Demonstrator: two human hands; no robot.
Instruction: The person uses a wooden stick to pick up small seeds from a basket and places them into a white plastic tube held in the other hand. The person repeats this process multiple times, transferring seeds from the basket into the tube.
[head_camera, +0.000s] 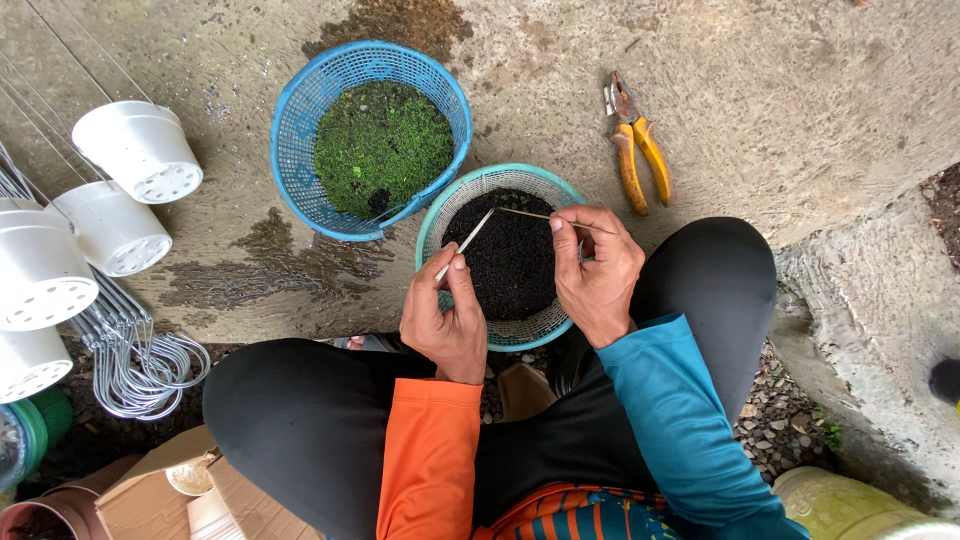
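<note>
- Head view: the person sits cross-legged on the concrete floor (800, 90), and both hands work over the teal basket (447, 215) of dark, crumbly material, my landmark here.
- The left hand (445, 320), at the basket's near-left rim, is closed in a pinch on a thin pale stick (465, 243) that slants up across the dark fill.
- The right hand (597, 270), at the basket's right rim, is closed too, thumb and forefinger pinching a second thin strand (525, 213) that runs left to meet the stick's upper end.
- Judging by this, the step in hand looks like joining or bending the two slender pieces above the basket; the next move seems to call for a steady pinch on both sides and small, fine finger work where the tips meet.
- A blue basket (300, 120) holding green moss-like matter touches the teal basket at its upper left.
- Yellow-handled pliers (637, 150) lie on the floor up and to the right of the teal basket, untouched.
- White plastic pots (140, 150) and a bundle of wire hangers (135, 360) sit well to the left.
- Hard to make out: whether the stick and strand are one piece or two, and what they are made of.
- The left-hand pots are cut off by the frame edge, as are the brown box and green container near the bottom corners.
- The person's legs hide the teal basket's near rim.
</note>
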